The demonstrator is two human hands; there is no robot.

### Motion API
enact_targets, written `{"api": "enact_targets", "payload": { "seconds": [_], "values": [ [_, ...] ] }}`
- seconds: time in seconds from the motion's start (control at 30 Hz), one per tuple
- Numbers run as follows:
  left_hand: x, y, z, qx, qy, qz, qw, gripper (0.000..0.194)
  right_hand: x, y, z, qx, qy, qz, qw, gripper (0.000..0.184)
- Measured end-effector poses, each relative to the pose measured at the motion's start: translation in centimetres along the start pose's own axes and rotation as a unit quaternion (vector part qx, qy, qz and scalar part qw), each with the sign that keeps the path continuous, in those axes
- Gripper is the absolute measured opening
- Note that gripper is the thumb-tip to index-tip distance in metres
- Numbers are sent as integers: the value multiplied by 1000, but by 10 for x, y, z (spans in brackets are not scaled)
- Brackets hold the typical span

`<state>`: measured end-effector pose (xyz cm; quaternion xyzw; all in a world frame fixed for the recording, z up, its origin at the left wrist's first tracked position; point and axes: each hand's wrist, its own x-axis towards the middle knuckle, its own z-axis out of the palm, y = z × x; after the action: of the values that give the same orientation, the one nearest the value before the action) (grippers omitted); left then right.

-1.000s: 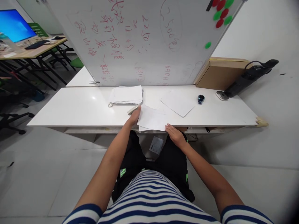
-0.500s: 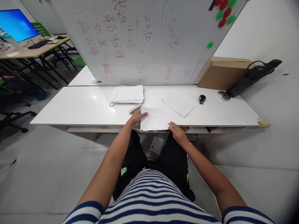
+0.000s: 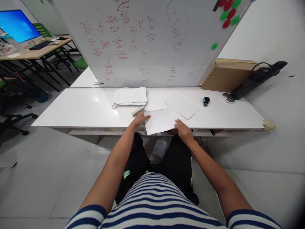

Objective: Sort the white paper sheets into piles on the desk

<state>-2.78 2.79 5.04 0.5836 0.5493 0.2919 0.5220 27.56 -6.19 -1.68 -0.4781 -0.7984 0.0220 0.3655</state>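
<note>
White sheets of paper (image 3: 159,121) lie at the table's front edge, tilted and partly overhanging it. My left hand (image 3: 140,119) grips their left edge, thumb on top and the other fingers largely hidden. Fingertips of my right hand (image 3: 184,130) are closed on the right edge of the same paper. Just beyond my left hand rests a pale, narrow object (image 3: 137,110) shaped like a stapler. Farther back is a stack of white paper (image 3: 130,96), with a small ring-shaped item (image 3: 114,106) at its near left corner. More loose paper (image 3: 184,106) lies to the right.
A whiteboard (image 3: 147,41) with red writing stands along the back of the white table (image 3: 71,111). To the right are a dark watch (image 3: 206,101), a computer mouse (image 3: 228,97), a black bottle (image 3: 256,79) and a cardboard box (image 3: 228,76). Below is an open shelf.
The held paper has turned, its right side rising away from me and its left corner dipping slightly. My right hand has moved right and a little forward; my left hand has barely moved.
</note>
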Motion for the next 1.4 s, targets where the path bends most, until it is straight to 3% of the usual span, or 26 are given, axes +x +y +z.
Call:
{"api": "enact_targets", "payload": {
  "seconds": [0.23, 0.47, 0.63, 0.73, 0.87, 1.1, 1.27, 1.4],
  "values": [
    [8, -11, -2, -20, -7, 4, 1000, 34, -7, -1, 0, -76, -52, 2, 996, 40],
    [5, -8, -1, -7, 2, -3, 1000, 29, 7, 2, -7, -49, -89, 37, 994, 44],
    [8, -12, 2, -23, 9, 8, 1000, 25, 25, 10, -11, -65, -16, 101, 993, 36],
    [10, -15, 2, -21, 16, 15, 1000, 23, 37, 28, -15, -133, 18, 153, 979, 38],
    [11, -16, 2, -2, 28, 24, 999, 22, 42, 50, -17, -188, -37, 194, 962, 37],
    [12, -16, 2, 4, 26, 3, 1000, 19, 45, 46, -15, -278, -82, 248, 924, 32],
    [11, -14, 2, 10, 28, 8, 1000, 22, 51, 43, -21, -230, -60, 241, 941, 28],
    [12, -16, 2, 8, 30, 9, 999, 22, 57, 37, -27, -94, 14, 316, 944, 21]
  ]
}}
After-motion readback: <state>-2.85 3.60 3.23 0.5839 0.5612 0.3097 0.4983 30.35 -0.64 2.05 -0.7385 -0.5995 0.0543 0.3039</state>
